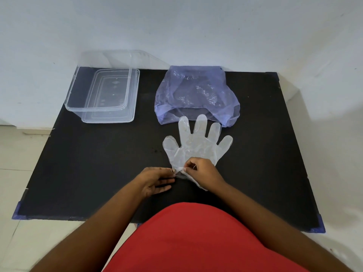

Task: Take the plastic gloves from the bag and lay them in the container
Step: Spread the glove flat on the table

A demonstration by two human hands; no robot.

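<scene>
Near the mat's [78, 173] front edge, both hands work the cuff of one glove [196, 144]. Left hand [157, 180]: thumb and forefinger pinched shut on the cuff's left corner, other fingers lying loose on the mat. Right hand [203, 169]: fingertips closed on the cuff just beside it, film bunched and trailing under the wrist. Judged purpose: the two pinches pull against each other, likely to peel thin layers apart or open the cuff; whether one glove or several stuck together cannot be told.

Glove lies flat mid-mat, fingers spread and pointing away from the person, tips just short of the bag [196, 95]. Bag sits at the mat's far edge, right of centre, mouth gaping toward the glove, handy for drawing gloves straight out. Crumpled film shows inside; probably more gloves.

Container [78, 103] at the mat's far left corner, open, seemingly resting on its lid, no glove visible inside. Well apart from the glove, so a cross-mat carry remains.

Risk: thin film clings and may tear under a hard pull.
</scene>
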